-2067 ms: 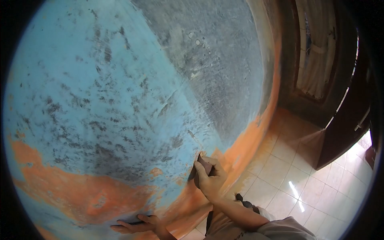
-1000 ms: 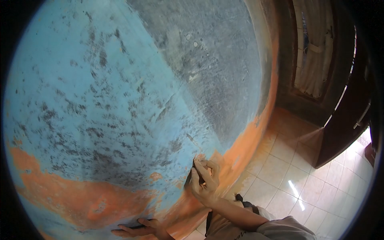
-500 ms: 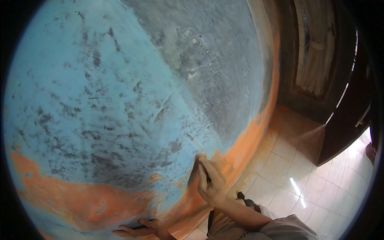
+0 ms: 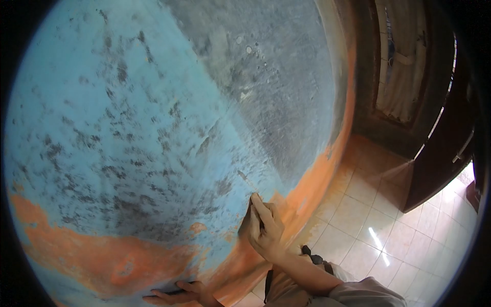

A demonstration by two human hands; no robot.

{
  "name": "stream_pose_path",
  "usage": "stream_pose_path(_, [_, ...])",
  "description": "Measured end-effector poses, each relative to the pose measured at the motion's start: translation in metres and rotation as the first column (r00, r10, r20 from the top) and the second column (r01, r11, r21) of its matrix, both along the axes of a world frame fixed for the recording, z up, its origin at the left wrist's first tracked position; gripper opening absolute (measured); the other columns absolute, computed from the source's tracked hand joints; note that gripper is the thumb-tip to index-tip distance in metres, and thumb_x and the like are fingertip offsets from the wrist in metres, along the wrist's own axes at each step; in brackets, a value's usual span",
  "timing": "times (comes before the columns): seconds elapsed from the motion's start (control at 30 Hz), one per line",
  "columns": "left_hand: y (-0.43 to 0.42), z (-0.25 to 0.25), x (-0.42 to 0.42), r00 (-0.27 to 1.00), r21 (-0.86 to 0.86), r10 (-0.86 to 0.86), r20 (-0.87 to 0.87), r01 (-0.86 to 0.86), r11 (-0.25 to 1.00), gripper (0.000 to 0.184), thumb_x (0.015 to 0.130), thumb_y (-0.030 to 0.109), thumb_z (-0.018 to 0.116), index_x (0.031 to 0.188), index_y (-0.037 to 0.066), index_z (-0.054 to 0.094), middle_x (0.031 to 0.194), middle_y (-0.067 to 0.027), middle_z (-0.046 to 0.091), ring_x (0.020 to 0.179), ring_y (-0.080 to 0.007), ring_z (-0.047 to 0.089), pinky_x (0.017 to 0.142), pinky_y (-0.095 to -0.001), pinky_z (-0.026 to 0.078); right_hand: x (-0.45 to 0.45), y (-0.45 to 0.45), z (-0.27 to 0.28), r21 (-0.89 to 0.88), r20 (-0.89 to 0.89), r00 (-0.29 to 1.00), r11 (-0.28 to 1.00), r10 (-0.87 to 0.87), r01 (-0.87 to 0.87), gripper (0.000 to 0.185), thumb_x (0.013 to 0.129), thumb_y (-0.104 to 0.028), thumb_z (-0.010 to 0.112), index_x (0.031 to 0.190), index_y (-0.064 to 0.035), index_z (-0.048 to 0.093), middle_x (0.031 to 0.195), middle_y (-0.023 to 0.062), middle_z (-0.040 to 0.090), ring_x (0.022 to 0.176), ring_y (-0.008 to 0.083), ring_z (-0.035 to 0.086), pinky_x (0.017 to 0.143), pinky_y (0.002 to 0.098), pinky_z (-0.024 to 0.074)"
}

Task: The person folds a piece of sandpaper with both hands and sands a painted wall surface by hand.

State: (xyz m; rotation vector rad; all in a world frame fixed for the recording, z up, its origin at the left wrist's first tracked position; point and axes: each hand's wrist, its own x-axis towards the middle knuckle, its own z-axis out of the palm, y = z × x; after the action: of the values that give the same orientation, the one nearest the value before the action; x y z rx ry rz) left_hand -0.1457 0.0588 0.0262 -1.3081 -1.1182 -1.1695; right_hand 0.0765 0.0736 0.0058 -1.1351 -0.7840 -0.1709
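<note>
My right hand [image 4: 267, 227] is closed in a pinch against the painted wall [image 4: 169, 169], near the border of the blue and orange paint. Its fingertips touch the surface, and whatever they hold, if anything, is hidden. Just above them a short scratch-like mark [image 4: 244, 177] crosses the blue. Low in view, my left hand [image 4: 179, 293] rests on the wall with its fingers stretched out and parted. A dark shadow lies under each hand.
Grey bare plaster [image 4: 276, 87] borders the blue paint, which has dark worn patches. Orange paint [image 4: 112, 258] runs along the lower wall. To the right are a tiled floor [image 4: 358, 225], a dark door [image 4: 434, 158] and a curtained window [image 4: 404, 66].
My right hand has shifted slightly left and up along the wall, its fingers more upright. My left hand stays about where it was.
</note>
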Motion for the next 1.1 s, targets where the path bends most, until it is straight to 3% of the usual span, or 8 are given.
stream_pose_path(0.23, [-0.011, 0.002, 0.004, 0.989, -0.07, 0.145, -0.027, -0.147, 0.987, 0.061, 0.104, 0.033, 0.037, 0.146, -0.009, 0.023, 0.154, -0.0307, 0.019, 0.139, -0.0451, 0.031, 0.11, -0.0513, 0.038, -0.001, -0.002, 0.001, -0.02, 0.048, 0.998, 0.999, 0.048, -0.047, 0.045, 0.085, 0.013, 0.061, 0.128, 0.0011, 0.06, 0.082, 0.0116, 0.057, 0.068, 0.0168, 0.053, 0.059, 0.0239, 0.0447])
stream_pose_path(0.47, [-0.01, 0.002, 0.012, 0.99, -0.131, 0.078, 0.114, -0.063, 0.989, 0.063, 0.104, 0.037, 0.036, 0.146, -0.009, 0.024, 0.153, -0.031, 0.021, 0.135, -0.0449, 0.038, 0.108, -0.0502, 0.041, -0.013, -0.001, -0.009, -0.03, 0.04, 0.999, 0.999, 0.017, -0.016, 0.049, 0.081, 0.012, 0.063, 0.128, -0.002, 0.062, 0.085, 0.0125, 0.058, 0.067, 0.0203, 0.057, 0.056, 0.0274, 0.0475])
stream_pose_path(0.57, [-0.007, 0.004, -0.001, 0.976, 0.004, 0.185, -0.114, -0.186, 0.982, 0.064, 0.104, 0.038, 0.036, 0.145, -0.009, 0.025, 0.153, -0.0313, 0.022, 0.132, -0.0448, 0.043, 0.105, -0.0498, 0.043, -0.013, 0.002, 0.0, -0.003, -0.005, 1.0, 1.0, -0.015, 0.015, 0.047, 0.084, 0.014, 0.061, 0.128, -0.0006, 0.061, 0.085, 0.0115, 0.057, 0.065, 0.0149, 0.052, 0.056, 0.0225, 0.0438])
stream_pose_path(0.63, [-0.006, -0.001, 0.001, 0.997, -0.037, 0.073, 0.031, -0.072, 0.997, 0.062, 0.104, 0.038, 0.037, 0.144, -0.009, 0.03, 0.152, -0.0319, 0.023, 0.133, -0.0447, 0.04, 0.106, -0.0513, 0.043, -0.019, -0.003, -0.004, -0.027, 0.002, 1.0, 1.0, 0.009, -0.009, 0.047, 0.084, 0.015, 0.061, 0.128, -0.0003, 0.061, 0.084, 0.0116, 0.056, 0.065, 0.0151, 0.052, 0.056, 0.0224, 0.0438])
stream_pose_path(0.77, [-0.013, 0.001, 0.01, 0.984, -0.196, 0.129, 0.127, -0.102, 0.975, 0.063, 0.104, 0.038, 0.037, 0.145, -0.009, 0.028, 0.152, -0.032, 0.022, 0.133, -0.0465, 0.04, 0.107, -0.0527, 0.04, -0.009, 0.007, -0.003, 0.021, 0.036, 0.999, 1.0, -0.017, 0.016, 0.046, 0.084, 0.015, 0.06, 0.128, 0.0005, 0.061, 0.083, 0.0115, 0.056, 0.065, 0.0164, 0.052, 0.056, 0.0234, 0.0442])
stream_pose_path(0.87, [-0.006, 0.007, 0.0, 0.978, -0.052, 0.186, -0.089, -0.192, 0.98, 0.067, 0.104, 0.039, 0.038, 0.148, -0.008, 0.021, 0.153, -0.0317, 0.021, 0.135, -0.0454, 0.038, 0.109, -0.0526, 0.038, -0.009, 0.004, 0.002, -0.035, 0.02, 0.999, 0.998, -0.046, 0.047, 0.046, 0.084, 0.016, 0.059, 0.127, 0.0014, 0.061, 0.083, 0.0116, 0.056, 0.066, 0.0168, 0.052, 0.056, 0.024, 0.0446])
stream_pose_path(0.93, [0.009, 0.0, 0.0, 0.994, 0.042, -0.085, 0.066, 0.082, 0.996, 0.069, 0.103, 0.04, 0.04, 0.149, -0.008, 0.019, 0.153, -0.0311, 0.02, 0.134, -0.0461, 0.038, 0.109, -0.0531, 0.037, -0.013, 0.001, -0.002, -0.039, 0.024, 1.0, 0.999, -0.006, 0.007, 0.045, 0.084, 0.016, 0.059, 0.127, 0.0016, 0.061, 0.084, 0.0118, 0.056, 0.066, 0.0167, 0.052, 0.056, 0.0242, 0.0449])
stream_pose_path(1.1, [0.0, -0.002, 0.002, 0.993, -0.051, -0.05, 0.105, 0.055, 0.997, 0.069, 0.102, 0.043, 0.04, 0.148, -0.006, 0.025, 0.154, -0.0297, 0.019, 0.139, -0.046, 0.031, 0.111, -0.0567, 0.032, -0.004, 0.006, 0.002, -0.025, 0.02, 0.999, 0.999, -0.03, 0.031, 0.046, 0.083, 0.016, 0.059, 0.127, 0.0024, 0.06, 0.084, 0.0125, 0.057, 0.066, 0.0165, 0.053, 0.057, 0.0238, 0.045])
